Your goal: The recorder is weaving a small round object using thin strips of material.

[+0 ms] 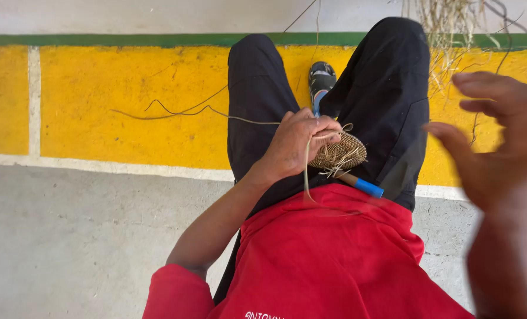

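My left hand [296,145] grips a small round woven straw disc [341,152] over my lap, fingers closed on its edge. A thin straw strand [306,171] loops down from that hand. A tool with a blue handle [366,187] pokes out from under the disc. My right hand [496,139] is raised at the right, blurred, fingers spread, holding nothing that I can see. It is well apart from the disc.
I sit in a red shirt [328,260] and black trousers [257,88], one sandalled foot [322,80] below. A long fibre [175,111] trails across the yellow painted floor. A bundle of dry straw [452,23] hangs at the upper right. Grey concrete [86,236] lies at the left.
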